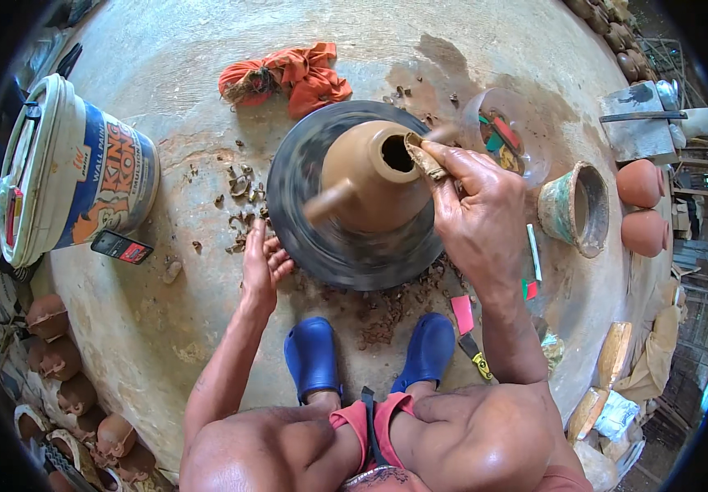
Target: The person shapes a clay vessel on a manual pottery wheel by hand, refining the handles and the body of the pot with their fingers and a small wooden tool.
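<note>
A brown clay pot [370, 201] with a round open mouth and blurred stubs at its sides stands on a dark potter's wheel [295, 225], whose surface is smeared by spinning. In my right hand [481, 205] a small wet, clay-coloured strip of cloth [426, 160] is pinched between thumb and fingers, folded over the right side of the pot's rim. My left hand [260, 262] is at the wheel's lower left edge, its fingers apart and nothing in them. Whether it touches the wheel I cannot tell.
Clay shavings [241, 187] lie around the wheel. An orange cloth [297, 75] sits behind it. On the left are a large paint bucket [137, 176] and a phone [122, 246]. To the right stand a clear tub [470, 123], a green-stained pot [555, 205] and a yellow-black cutter [475, 357].
</note>
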